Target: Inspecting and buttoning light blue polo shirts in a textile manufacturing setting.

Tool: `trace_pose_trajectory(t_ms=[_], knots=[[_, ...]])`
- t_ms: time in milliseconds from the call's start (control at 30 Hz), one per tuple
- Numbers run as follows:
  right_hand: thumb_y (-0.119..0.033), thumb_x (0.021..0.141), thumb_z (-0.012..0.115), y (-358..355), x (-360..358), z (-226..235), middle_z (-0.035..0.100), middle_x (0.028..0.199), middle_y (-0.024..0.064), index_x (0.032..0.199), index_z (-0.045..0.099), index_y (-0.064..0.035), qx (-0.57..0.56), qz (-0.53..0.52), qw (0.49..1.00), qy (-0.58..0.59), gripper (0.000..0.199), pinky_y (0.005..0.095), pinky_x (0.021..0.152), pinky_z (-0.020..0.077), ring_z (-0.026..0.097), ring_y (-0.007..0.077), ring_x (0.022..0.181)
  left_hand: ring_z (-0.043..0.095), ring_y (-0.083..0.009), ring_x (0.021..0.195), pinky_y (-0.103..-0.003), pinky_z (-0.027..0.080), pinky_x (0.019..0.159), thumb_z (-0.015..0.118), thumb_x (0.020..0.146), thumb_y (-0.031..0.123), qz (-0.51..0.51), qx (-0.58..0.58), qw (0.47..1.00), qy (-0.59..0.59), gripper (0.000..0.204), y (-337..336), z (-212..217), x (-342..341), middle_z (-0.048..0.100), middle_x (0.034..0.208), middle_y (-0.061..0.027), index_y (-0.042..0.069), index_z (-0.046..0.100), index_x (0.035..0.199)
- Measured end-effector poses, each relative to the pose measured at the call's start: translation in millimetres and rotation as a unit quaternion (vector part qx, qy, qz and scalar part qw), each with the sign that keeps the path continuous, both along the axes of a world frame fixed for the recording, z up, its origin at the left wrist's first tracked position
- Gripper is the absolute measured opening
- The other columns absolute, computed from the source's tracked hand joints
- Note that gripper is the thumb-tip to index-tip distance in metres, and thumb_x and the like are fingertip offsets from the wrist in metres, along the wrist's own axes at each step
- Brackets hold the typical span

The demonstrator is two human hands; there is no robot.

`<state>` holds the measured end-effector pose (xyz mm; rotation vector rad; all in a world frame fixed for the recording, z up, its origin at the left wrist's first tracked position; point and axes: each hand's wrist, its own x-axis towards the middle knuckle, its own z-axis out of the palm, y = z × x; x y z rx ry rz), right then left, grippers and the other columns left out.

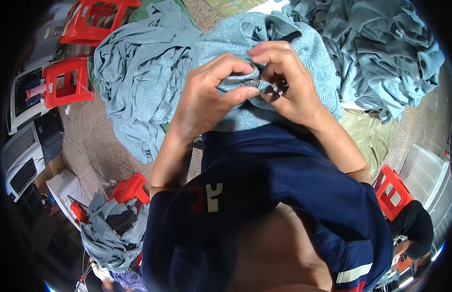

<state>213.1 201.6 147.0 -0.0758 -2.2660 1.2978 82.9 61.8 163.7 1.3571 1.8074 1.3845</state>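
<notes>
A light blue-grey knitted garment (313, 53) lies bunched over my lap, its edge lifted between my hands. My left hand (204, 92) is closed on a folded edge of the knit, thumb against a round dark button (252, 82). Close beside it, my right hand (294, 82) is curled around a small shiny metal tool (278, 89), its kind partly hidden by the fingers. The right index finger and thumb are bent near the same edge, with the strip of knit running toward them.
Heaps of similar knitwear lie left (143, 78) and right (377, 53). Red plastic stools (70, 80) stand at the left, another red stool (394, 192) at the right. A grey garment pile (111, 233) is at lower left. Another person (413, 228) is at lower right.
</notes>
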Motion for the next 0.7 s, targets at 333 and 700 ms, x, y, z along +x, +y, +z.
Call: trace_pose_trajectory(t_ms=[333, 700], knots=[[0.008, 0.065, 0.069, 3, 0, -19, 0.057, 0.078, 0.0023, 0.081, 0.053, -0.0042, -0.126, 0.019, 0.989, -0.080, 0.026, 0.0240, 0.056, 0.0426, 0.054, 0.0108, 0.066, 0.066, -0.0234, 0.080, -0.030, 0.053, 0.065, 0.079, 0.068, 0.004, 0.010, 0.067, 0.988, 0.141, 0.029, -6, -20, 6, 0.066, 0.091, -0.0121, 0.005, 0.060, 0.089], [-0.006, 0.074, 0.066, -12, -3, -10, 0.058, 0.084, 0.0108, 0.108, 0.051, -0.0074, -0.130, 0.005, 0.974, -0.184, 0.037, 0.0354, 0.065, 0.0504, 0.062, 0.0277, 0.074, 0.059, -0.0275, 0.066, -0.037, 0.050, 0.056, 0.065, 0.074, -0.004, 0.068, 0.147, 0.921, 0.354, 0.021, -14, -49, 4, 0.062, 0.084, -0.0108, 0.004, 0.055, 0.091]])
